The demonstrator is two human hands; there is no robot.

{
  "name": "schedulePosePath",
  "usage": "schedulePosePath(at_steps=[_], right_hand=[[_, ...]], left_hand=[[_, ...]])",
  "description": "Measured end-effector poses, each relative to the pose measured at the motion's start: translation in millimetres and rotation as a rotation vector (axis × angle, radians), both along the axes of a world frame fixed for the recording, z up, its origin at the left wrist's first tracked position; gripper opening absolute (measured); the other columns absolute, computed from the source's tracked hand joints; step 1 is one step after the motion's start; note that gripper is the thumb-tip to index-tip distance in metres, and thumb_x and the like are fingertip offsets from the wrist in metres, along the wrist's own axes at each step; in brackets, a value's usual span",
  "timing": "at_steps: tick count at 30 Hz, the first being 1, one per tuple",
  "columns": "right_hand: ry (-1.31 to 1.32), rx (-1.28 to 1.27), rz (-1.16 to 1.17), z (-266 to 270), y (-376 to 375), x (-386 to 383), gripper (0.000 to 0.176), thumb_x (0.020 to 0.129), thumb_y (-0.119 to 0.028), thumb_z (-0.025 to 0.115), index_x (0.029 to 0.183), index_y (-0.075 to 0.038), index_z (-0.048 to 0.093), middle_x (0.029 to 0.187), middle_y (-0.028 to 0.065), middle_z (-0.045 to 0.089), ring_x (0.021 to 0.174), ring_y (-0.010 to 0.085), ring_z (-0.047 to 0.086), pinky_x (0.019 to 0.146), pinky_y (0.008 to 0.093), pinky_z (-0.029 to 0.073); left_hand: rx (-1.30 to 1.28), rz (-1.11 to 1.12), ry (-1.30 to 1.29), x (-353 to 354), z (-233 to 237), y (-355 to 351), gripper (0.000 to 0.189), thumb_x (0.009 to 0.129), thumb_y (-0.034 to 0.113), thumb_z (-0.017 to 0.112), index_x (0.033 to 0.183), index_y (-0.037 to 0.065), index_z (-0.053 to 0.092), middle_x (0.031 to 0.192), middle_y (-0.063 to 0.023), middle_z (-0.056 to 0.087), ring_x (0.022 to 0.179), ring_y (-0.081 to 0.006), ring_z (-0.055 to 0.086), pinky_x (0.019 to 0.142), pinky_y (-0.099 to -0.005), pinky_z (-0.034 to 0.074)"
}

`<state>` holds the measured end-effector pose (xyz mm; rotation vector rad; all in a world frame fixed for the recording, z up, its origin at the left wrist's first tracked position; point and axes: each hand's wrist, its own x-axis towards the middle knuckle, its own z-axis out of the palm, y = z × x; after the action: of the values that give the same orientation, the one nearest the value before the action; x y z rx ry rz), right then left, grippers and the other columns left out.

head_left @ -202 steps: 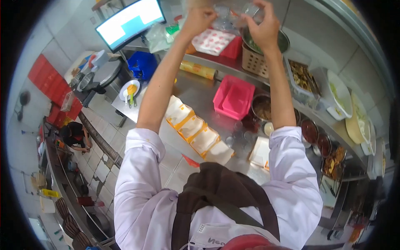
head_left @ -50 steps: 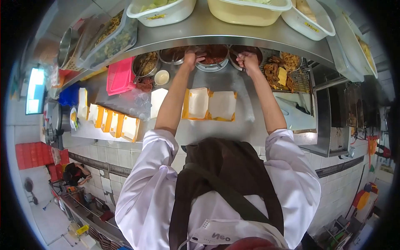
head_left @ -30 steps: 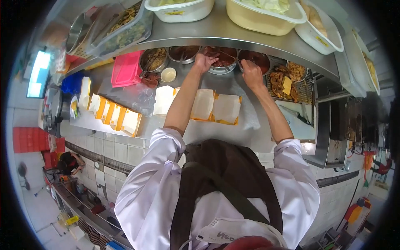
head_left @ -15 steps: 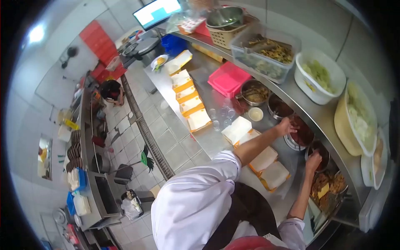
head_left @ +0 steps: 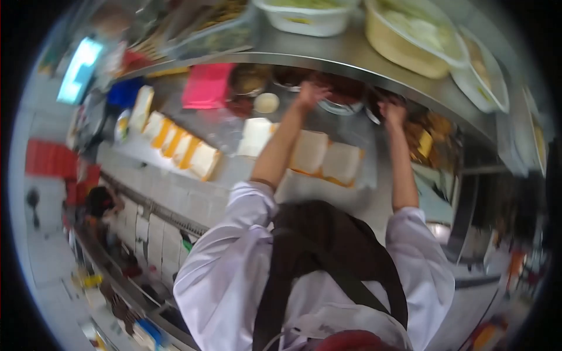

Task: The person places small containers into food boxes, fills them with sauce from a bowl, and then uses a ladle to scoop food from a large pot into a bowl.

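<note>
1. The red-sauce pot (head_left: 342,110) is on the counter (head_left: 233,188), just under the front edge of the shelf (head_left: 345,50), between your two hands
2. Your left hand (head_left: 314,95) is open, fingers spread, over that pot's left side; blur hides whether it touches the rim
3. Your right hand (head_left: 392,109) has curled fingers beside the dark pot (head_left: 373,116); you cannot tell from this view whether they grip anything
4. The step in hand looks like handling at the pots; from this pose, any move calls for lifting your fingers clear of the rims and keeping your knuckles below the shelf edge
5. Count four round pots along the back: those two, a middle pot (head_left: 287,89) and a left pot (head_left: 248,89); beside the left one stand one pale cup (head_left: 266,103) and one pink container (head_left: 205,88)
6. Nearer you are three visible open boxes (head_left: 309,151), partly behind your left forearm, which may hide another; farther left sits a row of what looks like five boxes (head_left: 204,159)
7. To your right is one tray of browned food (head_left: 438,130) with one yellow slice (head_left: 425,143) on it
8. At least four tubs (head_left: 398,51) stand on the shelf; off to the left is one other person (head_left: 100,202)
</note>
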<state>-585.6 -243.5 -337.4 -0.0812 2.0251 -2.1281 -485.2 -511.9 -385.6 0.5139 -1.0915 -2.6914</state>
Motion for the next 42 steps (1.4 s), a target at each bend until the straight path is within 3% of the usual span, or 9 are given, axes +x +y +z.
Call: schedulePosePath(at_steps=[6, 10, 12, 15, 21, 27, 37, 40, 42], right_hand=[[0.303, 0.12, 0.038, 48, 10, 29, 0.015, 0.081, 0.006, 0.041, 0.082, 0.007, 0.056, 0.061, 0.0137, 0.06, 0.042, 0.0135, 0.05, 0.037, 0.0268, 0.038], [0.547, 0.262, 0.099, 63, 10, 52, 0.015, 0.082, 0.003, 0.044, 0.081, 0.005, 0.059, 0.059, 0.0081, 0.06, 0.044, 0.0116, 0.053, 0.042, 0.0268, 0.042], [0.569, 0.301, 0.133, 62, 10, 59, 0.013, 0.083, 0.0, 0.046, 0.08, 0.002, 0.059, 0.059, 0.0105, 0.06, 0.047, 0.0185, 0.058, 0.045, 0.031, 0.044], [0.921, 0.475, 0.158, 67, 8, 71, 0.008, 0.083, -0.003, 0.053, 0.077, 0.0, 0.051, 0.062, 0.0174, 0.057, 0.061, 0.0361, 0.06, 0.051, 0.04, 0.045], [1.156, 0.576, 0.196, 61, 8, 76, 0.009, 0.074, 0.005, 0.053, 0.078, -0.001, 0.048, 0.069, 0.0174, 0.058, 0.067, 0.0344, 0.061, 0.054, 0.0426, 0.046], [1.129, 0.634, 0.25, 54, 11, 73, 0.023, 0.067, 0.008, 0.055, 0.087, -0.002, 0.049, 0.081, 0.0158, 0.061, 0.075, 0.0339, 0.061, 0.061, 0.042, 0.049], [1.191, 0.606, 0.207, 60, 11, 76, 0.011, 0.071, 0.007, 0.051, 0.078, -0.002, 0.048, 0.071, 0.0168, 0.057, 0.068, 0.0361, 0.059, 0.056, 0.043, 0.047], [1.115, 0.497, 0.177, 66, 10, 75, 0.007, 0.076, 0.004, 0.051, 0.078, -0.002, 0.053, 0.066, 0.0159, 0.058, 0.062, 0.0327, 0.06, 0.054, 0.0392, 0.048], [0.809, 0.312, 0.1, 68, 10, 69, 0.008, 0.08, 0.003, 0.05, 0.079, 0.0, 0.058, 0.061, 0.0121, 0.06, 0.054, 0.0233, 0.06, 0.05, 0.0328, 0.047]], left_hand=[[-0.07, -0.08, 0.023, -9, 31, 23, 0.042, 0.095, 0.027, 0.028, 0.134, 0.012, 0.03, 0.124, -0.0179, 0.047, 0.107, -0.0346, 0.053, 0.085, -0.0457, 0.045], [0.074, -0.112, 0.03, -16, 31, 30, 0.038, 0.094, 0.026, 0.028, 0.13, 0.015, 0.034, 0.119, -0.0156, 0.052, 0.106, -0.0331, 0.053, 0.086, -0.0454, 0.042], [0.094, -0.15, 0.044, -14, 34, 35, 0.037, 0.094, 0.025, 0.027, 0.129, 0.015, 0.035, 0.117, -0.0151, 0.053, 0.107, -0.0332, 0.052, 0.086, -0.0456, 0.042], [0.039, -0.105, 0.006, -11, 35, 40, 0.038, 0.095, 0.024, 0.024, 0.129, 0.015, 0.035, 0.118, -0.0158, 0.052, 0.108, -0.0338, 0.052, 0.086, -0.0451, 0.043], [0.1, -0.104, 0.009, -8, 32, 38, 0.039, 0.095, 0.023, 0.022, 0.128, 0.008, 0.035, 0.122, -0.0178, 0.049, 0.111, -0.0358, 0.05, 0.086, -0.0441, 0.044], [0.08, -0.08, 0.007, -7, 36, 41, 0.038, 0.095, 0.022, 0.023, 0.127, 0.006, 0.036, 0.123, -0.018, 0.047, 0.111, -0.0359, 0.049, 0.085, -0.044, 0.045], [0.059, -0.068, 0.014, 0, 43, 43, 0.038, 0.095, 0.022, 0.023, 0.124, 0.004, 0.038, 0.122, -0.0173, 0.048, 0.109, -0.0328, 0.051, 0.083, -0.0419, 0.046], [0.065, -0.072, 0.011, 2, 40, 40, 0.038, 0.095, 0.023, 0.023, 0.123, 0.004, 0.039, 0.121, -0.0168, 0.049, 0.107, -0.0316, 0.052, 0.082, -0.041, 0.046], [0.054, -0.074, 0.025, 10, 47, 41, 0.038, 0.095, 0.024, 0.023, 0.123, 0.004, 0.04, 0.12, -0.0166, 0.05, 0.104, -0.0308, 0.054, 0.082, -0.0404, 0.046]])
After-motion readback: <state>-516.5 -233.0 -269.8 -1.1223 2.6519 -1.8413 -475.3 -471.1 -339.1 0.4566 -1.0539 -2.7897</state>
